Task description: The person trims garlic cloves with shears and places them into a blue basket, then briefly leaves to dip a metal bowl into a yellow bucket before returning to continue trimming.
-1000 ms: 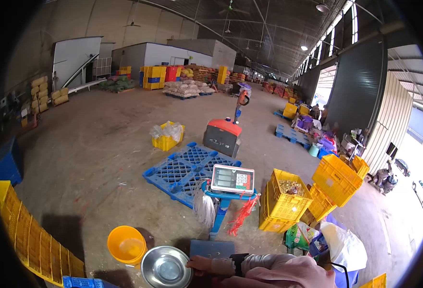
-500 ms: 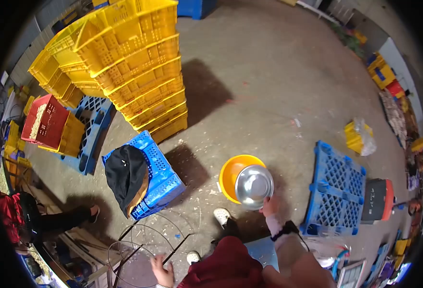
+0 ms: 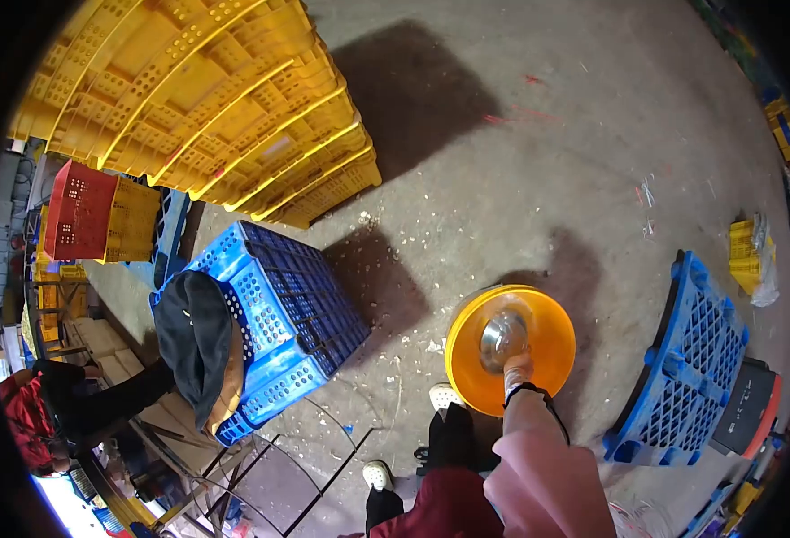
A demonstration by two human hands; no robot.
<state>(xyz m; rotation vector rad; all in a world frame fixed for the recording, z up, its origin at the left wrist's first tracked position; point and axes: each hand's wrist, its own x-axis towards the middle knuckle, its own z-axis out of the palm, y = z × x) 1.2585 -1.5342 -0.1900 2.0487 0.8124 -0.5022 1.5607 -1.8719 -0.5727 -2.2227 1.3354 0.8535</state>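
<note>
My right hand (image 3: 518, 366) reaches down into an orange-yellow tub (image 3: 556, 334) on the floor. Its fingers are closed at the edge of a shiny round metal bowl (image 3: 501, 337), which is inside the tub. The fingertips and the bowl's far side are partly hidden or blurred by glare. My left hand is out of the picture.
A blue crate (image 3: 269, 332) with a black cloth item (image 3: 193, 332) stands left of the tub, before tall stacked yellow crates (image 3: 233, 117). A blue pallet (image 3: 686, 368) and a dark box (image 3: 746, 408) lie right. A person (image 3: 31, 412) is at far left.
My right hand has lowered the metal bowl from above the tub's rim to inside it. My left hand has left the view. The camera has moved closer to the tub and crates.
</note>
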